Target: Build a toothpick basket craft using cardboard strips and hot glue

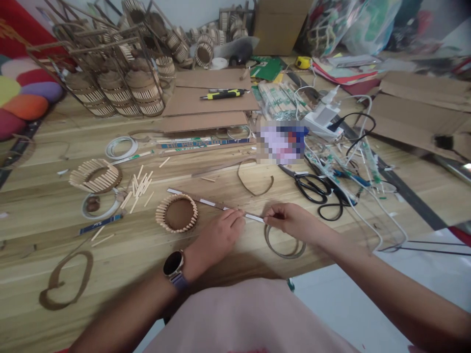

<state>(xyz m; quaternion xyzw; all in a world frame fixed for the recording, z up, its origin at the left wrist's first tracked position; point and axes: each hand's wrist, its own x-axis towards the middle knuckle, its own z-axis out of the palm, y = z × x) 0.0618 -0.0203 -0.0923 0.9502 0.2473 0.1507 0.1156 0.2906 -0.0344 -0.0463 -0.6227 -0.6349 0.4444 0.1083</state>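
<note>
A thin brown strip (217,205) with white patches along it lies slantwise on the wooden table. My left hand (221,233), with a watch on its wrist, has its fingers closed together and pressed on the strip near its middle. At the strip's right end, my right hand (290,220) is closed in a pinch. A coil of thin brown band (274,247) lies under and beside my right hand. Left of my left hand stands a small round basket (159,218) walled with short wooden sticks.
Another stick-walled ring (79,176), loose sticks (137,189) and a white tape roll (121,147) are on the left. Black-handled scissors (312,189) and white cables (362,220) lie right. Cardboard (209,100) holds a yellow cutter (222,94); finished baskets (110,88) stand behind.
</note>
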